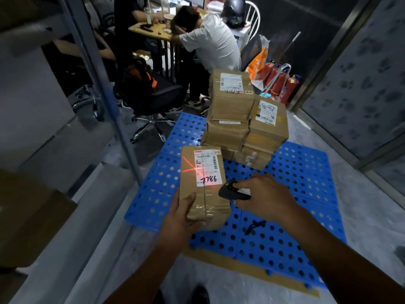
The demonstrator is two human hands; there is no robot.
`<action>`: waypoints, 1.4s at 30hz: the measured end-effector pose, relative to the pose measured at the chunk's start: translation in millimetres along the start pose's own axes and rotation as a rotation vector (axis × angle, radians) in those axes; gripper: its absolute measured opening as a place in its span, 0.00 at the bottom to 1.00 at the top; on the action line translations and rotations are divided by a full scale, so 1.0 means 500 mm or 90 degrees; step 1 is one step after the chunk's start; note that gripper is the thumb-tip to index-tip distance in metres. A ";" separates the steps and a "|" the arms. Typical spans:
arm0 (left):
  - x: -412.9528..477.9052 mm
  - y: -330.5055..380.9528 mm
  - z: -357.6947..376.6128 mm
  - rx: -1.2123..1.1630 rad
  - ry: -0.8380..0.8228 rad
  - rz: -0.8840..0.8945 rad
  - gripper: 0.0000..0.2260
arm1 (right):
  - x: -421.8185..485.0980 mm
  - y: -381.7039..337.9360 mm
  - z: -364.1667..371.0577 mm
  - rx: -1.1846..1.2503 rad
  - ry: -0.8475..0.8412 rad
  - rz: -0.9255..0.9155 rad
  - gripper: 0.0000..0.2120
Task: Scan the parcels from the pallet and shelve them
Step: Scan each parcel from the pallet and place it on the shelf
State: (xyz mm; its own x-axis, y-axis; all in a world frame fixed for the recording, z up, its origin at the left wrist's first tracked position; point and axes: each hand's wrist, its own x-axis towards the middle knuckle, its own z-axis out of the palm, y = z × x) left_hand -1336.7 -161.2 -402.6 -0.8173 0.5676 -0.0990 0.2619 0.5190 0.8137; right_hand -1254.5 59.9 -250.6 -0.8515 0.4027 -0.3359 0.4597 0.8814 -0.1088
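Over a blue pallet bearing stacked parcels, left grip clasps another parcel, right grip a scanner.

Dim bluish light. Red laser cross glares on parcel label. Edges fisheye-bent; shelf frame at 9 o'clock blurred.

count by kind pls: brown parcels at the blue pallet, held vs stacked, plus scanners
held parcel: 1
stacked parcels: 4 visible
scanner: 1
total: 6
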 end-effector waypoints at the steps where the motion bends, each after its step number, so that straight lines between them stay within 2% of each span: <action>1: -0.001 -0.002 0.001 0.006 -0.001 -0.011 0.41 | -0.004 -0.005 -0.005 -0.019 0.005 0.007 0.26; 6: -0.003 -0.013 -0.019 0.044 -0.010 -0.026 0.40 | -0.015 -0.029 -0.022 -0.090 -0.001 0.057 0.28; 11: 0.001 -0.029 -0.053 -0.011 -0.001 0.006 0.39 | -0.029 -0.052 -0.017 -0.114 -0.034 0.057 0.27; 16: -0.001 -0.036 -0.064 -0.037 0.007 0.025 0.36 | -0.030 -0.069 -0.012 -0.104 -0.035 0.061 0.28; 20: 0.007 -0.037 -0.057 -0.030 -0.003 0.011 0.39 | -0.009 -0.066 -0.021 -0.097 -0.026 0.038 0.28; 23: 0.012 -0.034 -0.049 -0.034 0.016 -0.018 0.41 | 0.018 -0.038 -0.022 -0.016 -0.034 0.041 0.27; 28: 0.001 -0.023 -0.022 -0.078 0.123 -0.055 0.35 | 0.076 0.010 0.019 0.240 -0.077 0.016 0.20; 33: -0.019 -0.006 -0.021 -0.133 0.292 -0.104 0.31 | 0.160 0.000 0.062 0.370 -0.121 -0.040 0.25; 38: -0.024 -0.008 -0.082 -0.083 0.467 -0.156 0.35 | 0.248 -0.099 0.074 0.465 -0.156 -0.160 0.25; 42: 0.000 -0.028 -0.168 -0.022 0.589 -0.201 0.34 | 0.304 -0.221 0.060 0.485 -0.191 -0.237 0.22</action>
State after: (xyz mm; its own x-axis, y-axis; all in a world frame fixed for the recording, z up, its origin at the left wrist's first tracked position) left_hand -1383.4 -222.4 -365.9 -0.9308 -0.3280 0.1614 -0.0418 0.5341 0.8444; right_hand -1427.1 16.4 -317.4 -0.9260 -0.0522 -0.3738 0.3010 0.4957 -0.8147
